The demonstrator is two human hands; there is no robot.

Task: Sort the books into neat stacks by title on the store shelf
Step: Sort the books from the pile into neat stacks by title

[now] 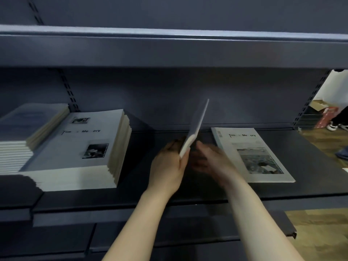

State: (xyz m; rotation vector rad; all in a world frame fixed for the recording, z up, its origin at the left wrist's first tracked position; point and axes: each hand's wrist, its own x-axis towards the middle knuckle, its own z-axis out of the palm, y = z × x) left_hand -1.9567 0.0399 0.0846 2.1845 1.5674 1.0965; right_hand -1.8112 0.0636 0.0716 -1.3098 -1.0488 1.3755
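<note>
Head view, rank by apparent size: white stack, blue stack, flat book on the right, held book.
1. white stack, clearly largest.
2. flat book and blue stack: look alike, and the blue stack is cut off by the frame edge, so they are not ranked against each other.
3. held book: seen nearly edge-on, so it looks smallest.

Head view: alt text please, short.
The left hand holds a thin book on edge, tilted, over a dark store shelf, with the blurred right hand close beside it. A tall stack of Time & Memory books sits to its left and a single copy lies flat to its right.
</note>
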